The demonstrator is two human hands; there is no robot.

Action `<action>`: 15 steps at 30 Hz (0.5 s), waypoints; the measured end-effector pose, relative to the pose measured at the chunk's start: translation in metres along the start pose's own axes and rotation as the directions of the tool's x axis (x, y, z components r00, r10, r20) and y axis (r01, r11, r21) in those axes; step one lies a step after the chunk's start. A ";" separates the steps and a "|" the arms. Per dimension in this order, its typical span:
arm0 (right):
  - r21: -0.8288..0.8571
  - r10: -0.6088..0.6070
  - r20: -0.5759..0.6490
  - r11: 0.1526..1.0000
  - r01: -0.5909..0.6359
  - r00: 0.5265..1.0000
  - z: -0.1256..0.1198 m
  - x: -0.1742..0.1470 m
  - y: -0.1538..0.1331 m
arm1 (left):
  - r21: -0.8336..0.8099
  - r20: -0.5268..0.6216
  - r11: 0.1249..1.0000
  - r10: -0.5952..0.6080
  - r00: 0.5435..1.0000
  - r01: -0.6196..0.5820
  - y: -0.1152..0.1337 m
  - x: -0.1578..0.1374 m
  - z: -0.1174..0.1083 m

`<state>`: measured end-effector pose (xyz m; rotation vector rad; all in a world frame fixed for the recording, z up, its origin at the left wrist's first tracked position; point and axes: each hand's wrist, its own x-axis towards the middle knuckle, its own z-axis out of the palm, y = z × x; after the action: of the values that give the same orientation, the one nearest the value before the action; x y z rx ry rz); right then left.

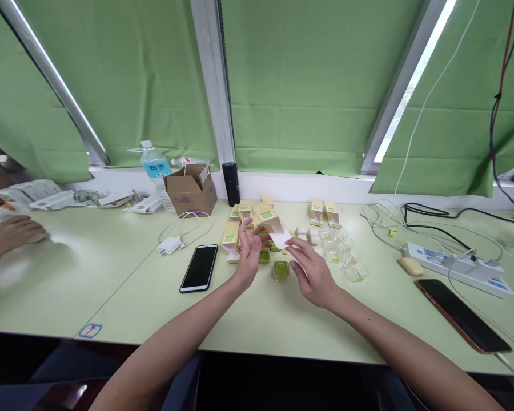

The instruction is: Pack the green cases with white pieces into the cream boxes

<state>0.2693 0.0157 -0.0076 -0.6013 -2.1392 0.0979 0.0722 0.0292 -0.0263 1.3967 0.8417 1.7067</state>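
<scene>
A small tan cardboard box (267,216) with a green label is held up between my hands, tilted, with a white flap (280,240) at its near end. My left hand (251,257) has its fingers against the box's left side, the thumb raised. My right hand (314,273) pinches the edge of the white flap between thumb and fingers. Just below, on the table, stands a small clear jar with a green top (281,270). More green-topped jars (264,257) sit partly hidden behind my left fingers. Several tan boxes (231,235) stand to the left.
Several clear cups (334,251) lie right of my hands, near two tan boxes (317,213). A phone (199,268) and charger (170,245) lie left; another phone (462,315) and a power strip (458,268) lie right. Behind stand a carton (192,189) and black cylinder (230,184). Another person's hand (15,233) is far left.
</scene>
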 end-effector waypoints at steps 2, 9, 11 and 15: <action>-0.062 -0.086 0.025 0.994 0.087 0.996 0.004 -0.005 -0.003 | -0.047 -0.030 0.999 -0.010 1.000 0.009 -0.001 0.002 0.000; -0.064 -0.185 0.052 0.980 0.188 0.981 0.007 -0.011 0.002 | -0.017 -0.051 0.999 -0.047 0.998 0.047 0.003 0.002 0.001; -0.036 -0.134 0.021 0.990 0.135 0.991 0.006 -0.013 0.004 | 0.025 -0.033 0.999 -0.044 0.998 0.045 0.005 0.000 0.002; 0.078 0.066 -0.138 0.995 -0.055 0.988 0.003 -0.012 0.011 | 0.076 0.029 0.997 0.027 0.999 -0.029 0.009 -0.005 0.005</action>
<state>0.2773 0.0203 -0.0216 -0.6118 -1.9726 0.1632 0.0764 0.0207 -0.0203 1.4867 0.8832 1.6876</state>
